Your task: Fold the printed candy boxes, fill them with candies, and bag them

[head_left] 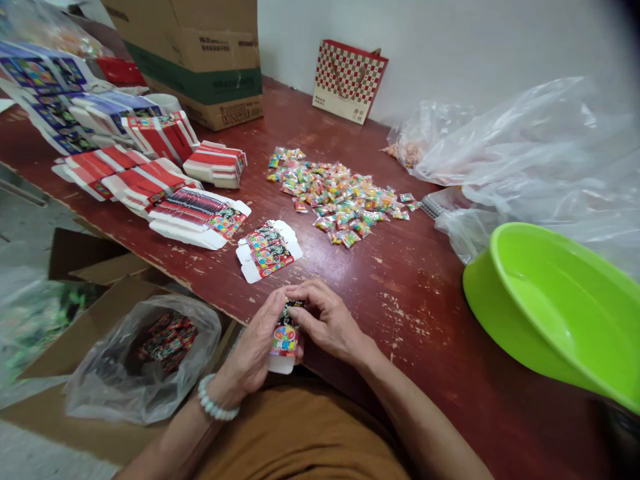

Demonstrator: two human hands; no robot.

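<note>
A small printed candy box (285, 337), black and red with coloured pictures, is held upright between my two hands at the table's front edge. My left hand (255, 343) wraps its left side, with a beaded bracelet on the wrist. Around the upper end, the fingers and thumb of my right hand (323, 317) press on the box. A white flap sticks out at its lower end. Just beyond my hands lies a flattened box blank (273, 252). Farther back is a spread pile of small wrapped candies (345, 197).
Stacks of flat cartons (145, 180) line the table's left side, before a large cardboard box (200, 60). A checkered paper bag (349, 83) stands at the wall. Right are plastic bags (520, 153) and a green basin (520, 320). Below left, an open carton holds a bag (187, 393) of packets.
</note>
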